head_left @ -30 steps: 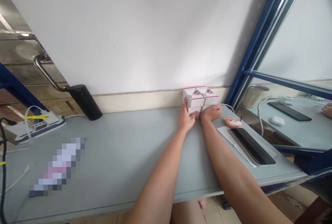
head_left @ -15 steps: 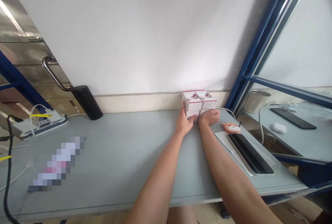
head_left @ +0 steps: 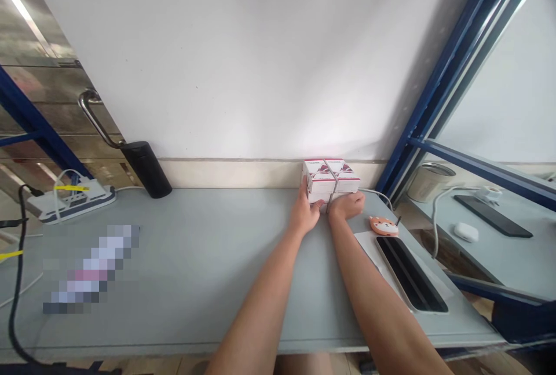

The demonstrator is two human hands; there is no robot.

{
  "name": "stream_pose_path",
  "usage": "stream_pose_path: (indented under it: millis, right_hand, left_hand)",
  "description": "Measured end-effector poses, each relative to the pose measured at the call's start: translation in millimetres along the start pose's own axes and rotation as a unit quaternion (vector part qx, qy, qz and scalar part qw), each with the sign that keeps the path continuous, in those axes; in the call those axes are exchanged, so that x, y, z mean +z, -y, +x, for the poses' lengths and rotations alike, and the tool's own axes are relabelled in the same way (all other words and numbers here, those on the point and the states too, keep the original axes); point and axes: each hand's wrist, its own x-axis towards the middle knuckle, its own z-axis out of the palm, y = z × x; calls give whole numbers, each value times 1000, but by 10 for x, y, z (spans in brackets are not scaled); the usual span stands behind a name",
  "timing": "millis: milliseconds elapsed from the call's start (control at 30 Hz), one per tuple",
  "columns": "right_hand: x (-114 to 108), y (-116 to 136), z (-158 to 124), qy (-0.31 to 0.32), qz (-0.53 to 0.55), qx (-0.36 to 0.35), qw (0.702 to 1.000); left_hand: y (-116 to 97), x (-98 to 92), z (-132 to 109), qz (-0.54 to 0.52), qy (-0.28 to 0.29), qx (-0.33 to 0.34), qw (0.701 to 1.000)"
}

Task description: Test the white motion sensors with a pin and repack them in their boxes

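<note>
A bundle of white boxes with red trim (head_left: 320,185) stands against the wall at the back of the grey desk. A dark grey band (head_left: 333,181) runs over its top and down its front. My left hand (head_left: 304,213) is wrapped around the bundle's lower left, with the thumb in front near the band. Curled at the lower right front of the bundle is my right hand (head_left: 346,206), touching or very close to the box. Its fingertips are turned away, so whatever they hold is hidden.
On the right lie a dark-screened phone or tablet (head_left: 412,274) on white paper (head_left: 369,247) and an orange animal-faced object (head_left: 384,225). A black cylinder (head_left: 149,170) stands back left, near a power strip (head_left: 73,204) with cables. A blurred-out object (head_left: 93,268) lies left.
The view has shifted slightly, so the bundle and both hands appear a little lower. Both hands keep about the same places on the bundle.
</note>
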Motion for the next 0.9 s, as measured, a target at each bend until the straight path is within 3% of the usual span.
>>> stream_pose_path:
  millis: [900]
  right_hand:
    - [76,-126,75,-35,27,-11,999]
  left_hand:
    - [-18,-72,-8,-157,21,-15,987]
